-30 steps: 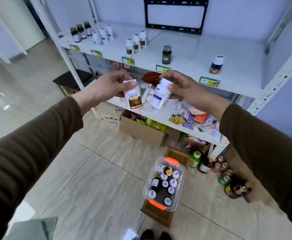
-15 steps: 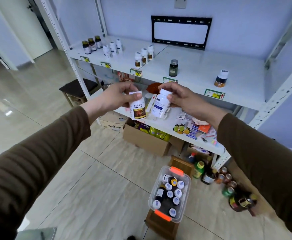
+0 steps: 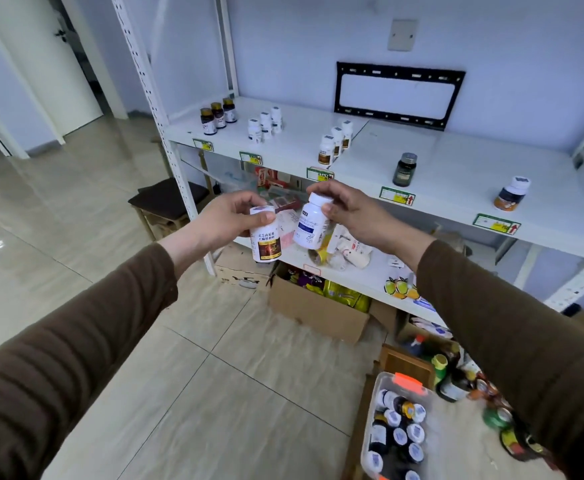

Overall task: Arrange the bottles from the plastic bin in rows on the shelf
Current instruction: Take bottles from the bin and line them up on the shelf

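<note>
My left hand (image 3: 229, 220) grips a white bottle with a brown label (image 3: 266, 242) by its cap. My right hand (image 3: 347, 209) pinches a white bottle with a blue label (image 3: 311, 223), tilted, by its cap. Both bottles hang in front of the white shelf (image 3: 439, 161), below its top board. On that board stand rows of three dark bottles (image 3: 217, 116), three white bottles (image 3: 265, 124), three brown-label bottles (image 3: 335, 142), a lone dark jar (image 3: 404, 169) and an orange-label bottle (image 3: 512, 195). The clear plastic bin (image 3: 396, 427) with several bottles sits at the lower right.
A lower shelf board (image 3: 363, 271) carries packets and boxes. Cardboard boxes (image 3: 318, 313) stand on the floor under it, with loose bottles and cans (image 3: 456, 379) to the right. A dark stool (image 3: 165, 206) stands left of the shelf post. Tiled floor spreads to the left.
The view has tilted up and moved closer to the shelf. Both hands still hold their bottles side by side; the bin has slid toward the lower right of the view.
</note>
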